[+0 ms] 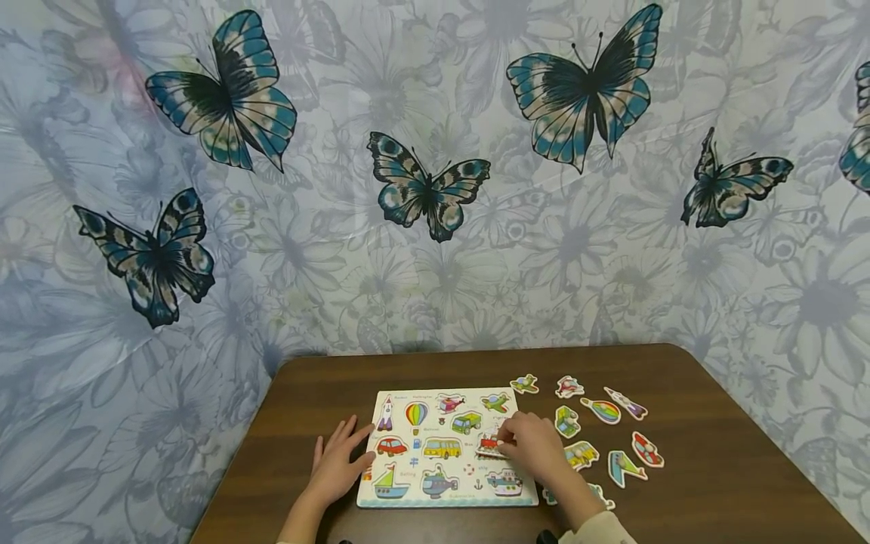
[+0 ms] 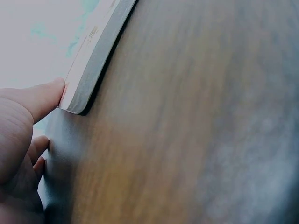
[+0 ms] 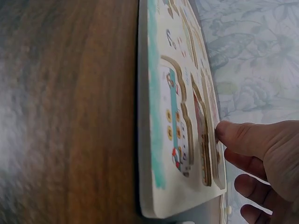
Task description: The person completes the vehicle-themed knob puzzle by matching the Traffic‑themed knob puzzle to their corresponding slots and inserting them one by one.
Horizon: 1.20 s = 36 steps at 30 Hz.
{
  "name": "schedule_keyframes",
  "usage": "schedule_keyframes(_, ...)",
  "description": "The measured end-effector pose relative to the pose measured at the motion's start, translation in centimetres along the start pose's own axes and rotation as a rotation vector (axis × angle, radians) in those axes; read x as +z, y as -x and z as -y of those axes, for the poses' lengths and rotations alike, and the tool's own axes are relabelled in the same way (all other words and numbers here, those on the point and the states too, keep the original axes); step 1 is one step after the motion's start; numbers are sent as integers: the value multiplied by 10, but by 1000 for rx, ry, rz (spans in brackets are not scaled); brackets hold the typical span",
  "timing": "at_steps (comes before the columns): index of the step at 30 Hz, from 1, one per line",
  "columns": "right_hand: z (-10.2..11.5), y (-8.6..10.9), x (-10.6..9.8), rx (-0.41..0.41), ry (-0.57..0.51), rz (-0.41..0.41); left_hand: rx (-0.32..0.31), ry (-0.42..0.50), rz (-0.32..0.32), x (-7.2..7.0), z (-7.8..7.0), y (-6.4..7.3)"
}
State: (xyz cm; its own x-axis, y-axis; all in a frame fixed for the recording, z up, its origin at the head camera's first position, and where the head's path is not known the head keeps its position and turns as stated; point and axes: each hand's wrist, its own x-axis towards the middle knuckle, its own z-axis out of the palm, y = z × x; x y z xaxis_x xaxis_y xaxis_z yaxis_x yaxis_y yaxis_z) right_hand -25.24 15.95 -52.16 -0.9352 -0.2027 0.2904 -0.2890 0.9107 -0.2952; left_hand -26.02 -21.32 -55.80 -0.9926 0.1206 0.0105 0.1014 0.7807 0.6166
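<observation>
A white wooden puzzle board (image 1: 451,502) with shallow vehicle-shaped recesses lies flat on the table. My right hand (image 1: 533,446) pinches a red train puzzle piece (image 1: 488,446) between thumb and fingers, over the train spot at the board's right side. In the right wrist view, the thumb presses this thin piece (image 3: 213,135), which is seen nearly edge-on, close over the board; the ship recess (image 3: 175,119) is nearer the camera. My left hand (image 1: 336,462) rests at the board's left edge, fingers spread, thumb touching the rim in the left wrist view.
Several loose pieces lie right of the board, among them a plane (image 1: 525,384), helicopter (image 1: 569,387), rocket (image 1: 626,403), balloon (image 1: 602,411), green truck (image 1: 567,421), yellow bus (image 1: 581,455), sailboat (image 1: 625,468) and red car (image 1: 648,449). My right forearm partly covers others. A butterfly-patterned wall covering (image 1: 435,302) stands behind the brown table (image 1: 734,499).
</observation>
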Motion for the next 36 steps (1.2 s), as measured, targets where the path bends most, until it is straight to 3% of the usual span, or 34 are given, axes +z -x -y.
schedule_keyframes(19, 6, 6, 7, 27, 3, 35, -2, 0, 8, -1, -1, 3)
schedule_keyframes(36, 9, 2, 6, -7, 63, 43, -5, -17, 4, 1, 0, 1)
